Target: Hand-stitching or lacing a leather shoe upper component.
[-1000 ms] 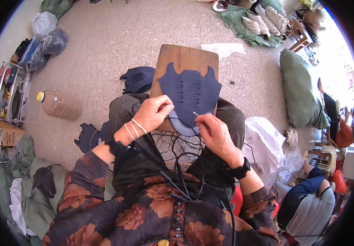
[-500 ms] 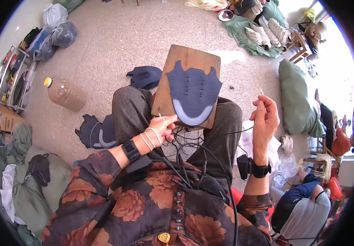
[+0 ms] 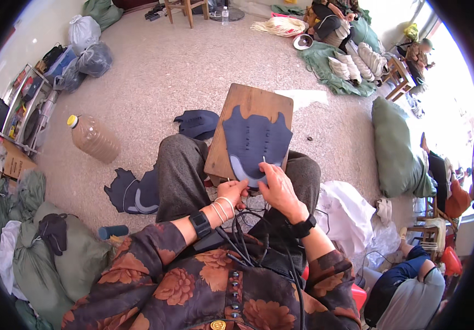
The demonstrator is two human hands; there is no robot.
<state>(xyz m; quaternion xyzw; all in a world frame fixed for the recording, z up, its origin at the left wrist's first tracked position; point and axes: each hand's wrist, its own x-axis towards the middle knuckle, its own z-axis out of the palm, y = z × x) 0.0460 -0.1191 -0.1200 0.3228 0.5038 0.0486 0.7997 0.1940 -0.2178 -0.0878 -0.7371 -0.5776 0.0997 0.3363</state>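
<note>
A dark blue shoe upper (image 3: 256, 135) lies on a wooden board (image 3: 246, 94) at my knees. Rows of small holes run down its middle, and a light grey curved band (image 3: 239, 168) edges its near end. My left hand (image 3: 231, 193) is closed at the near left edge of the upper, thumb and finger pinching there; a small pale tip shows by its fingers. Over the near right part of the band is my right hand (image 3: 279, 188), its fingers pinched around a thin pale stick-like piece (image 3: 264, 159) that points upward. Its exact kind is too small to tell.
More dark blue uppers (image 3: 197, 124) lie on the floor to the left, near a large yellow-capped bottle (image 3: 95, 138). Black cables (image 3: 242, 231) hang across my lap. A green sack (image 3: 399, 148) and a white bag (image 3: 347, 212) lie to the right. Other people sit around the room.
My right hand has come down and left from the raised position at the right to the upper's near end. My left hand stays near the upper's left edge. The whole view has shifted slightly.
</note>
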